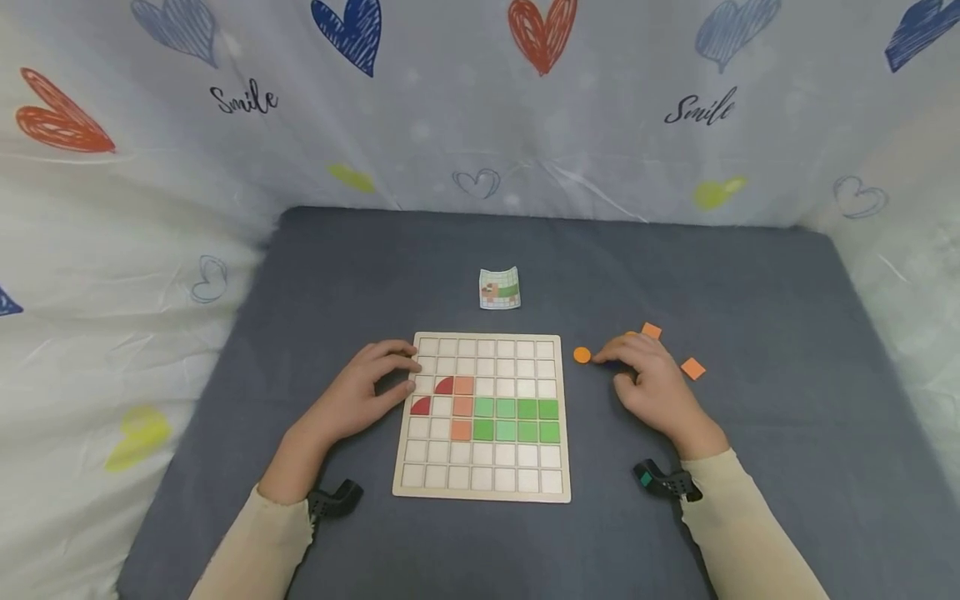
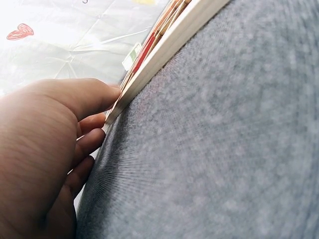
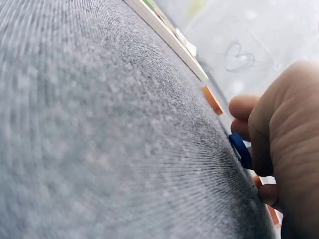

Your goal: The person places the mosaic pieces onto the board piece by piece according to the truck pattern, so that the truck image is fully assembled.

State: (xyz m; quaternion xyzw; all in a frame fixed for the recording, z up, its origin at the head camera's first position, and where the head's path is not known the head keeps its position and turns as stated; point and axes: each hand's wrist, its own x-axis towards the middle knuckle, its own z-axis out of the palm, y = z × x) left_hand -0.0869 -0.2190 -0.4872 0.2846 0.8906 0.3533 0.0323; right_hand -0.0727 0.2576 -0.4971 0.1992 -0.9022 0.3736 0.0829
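A pale wooden grid board [image 1: 450, 455] lies flat on the table. It bears red quarter-round tiles [image 1: 445, 385], a column of salmon squares [image 1: 462, 407] and two rows of green squares [image 1: 527, 409]. My left hand [image 1: 369, 390] rests its fingertips and thumb along the board's left edge; the left wrist view shows them against the wooden edge [image 2: 154, 67]. Right of the board, my right hand [image 1: 654, 385] reaches low over the table, index fingertip beside an orange disc [image 1: 582, 355]. A blue piece [image 3: 240, 149] shows below its bent fingers in the right wrist view.
Orange squares [image 1: 693, 368] lie past the right hand, partly hidden by it. Behind the board stands a small curled pattern card [image 1: 499, 288]. A dark grey cloth [image 1: 375, 267] covers the table, and a white curtain [image 1: 420, 108] printed with hearts hangs around it.
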